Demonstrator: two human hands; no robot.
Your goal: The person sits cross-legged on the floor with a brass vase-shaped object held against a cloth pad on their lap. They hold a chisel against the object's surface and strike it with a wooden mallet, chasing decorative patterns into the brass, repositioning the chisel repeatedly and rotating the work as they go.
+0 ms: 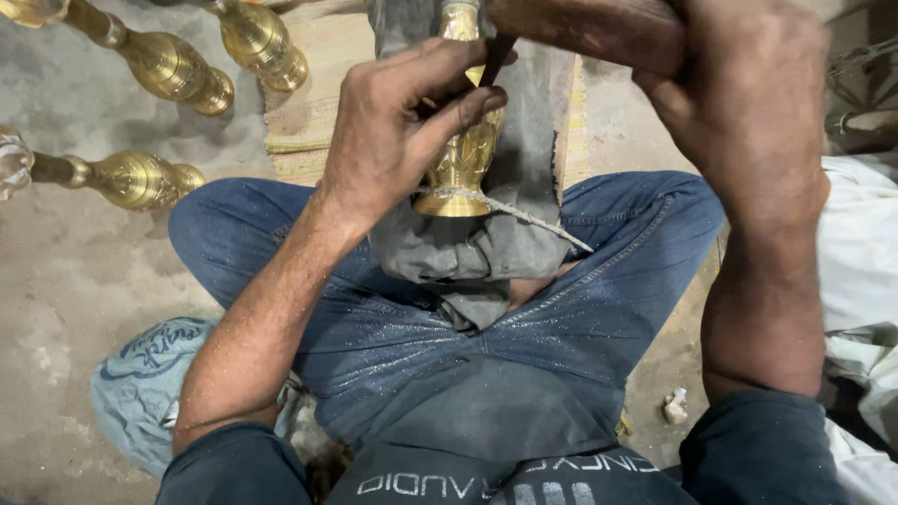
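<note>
Left hand (393,140) pinches a thin dark tool (496,56) against a hard, heavy-looking, slippery engraved brass vase (463,154) cushioned in grey cloth (486,252); right hand (739,103), at two o'clock, closes around a wooden handle (589,28).

We saw one soft bag (150,383) on the grey floor. It lay at the left, low down, just beside the person's bent knee in blue jeans. The bag was pale blue and a bit crumpled, with a round dark blue print on its top. The person's arm hid part of it. We also saw a dark shirt (486,468) at the very bottom, with a strip of pale letters printed across it. We saw no signs and no screens.
</note>
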